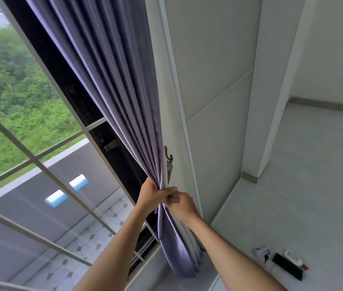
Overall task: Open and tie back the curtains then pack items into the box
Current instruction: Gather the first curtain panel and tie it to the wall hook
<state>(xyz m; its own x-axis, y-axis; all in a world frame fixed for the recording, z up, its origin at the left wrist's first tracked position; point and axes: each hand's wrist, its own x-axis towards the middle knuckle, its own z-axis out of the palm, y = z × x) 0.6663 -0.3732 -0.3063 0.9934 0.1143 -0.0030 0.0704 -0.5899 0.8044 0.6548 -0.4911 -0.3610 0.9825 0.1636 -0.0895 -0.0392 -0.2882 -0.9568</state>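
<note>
Both hands — left hand [153, 196], right hand [182, 204] — clench their grip on the gathered purple curtain [124, 101] just below a wall hook [168, 154].

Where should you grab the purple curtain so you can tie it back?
Grab the curtain at its narrow waist, where the folds are bunched together, just below the hook on the wall. Come from the front with both hands, as the left hand and right hand do. Higher up, the folds fan out too wide.
</note>
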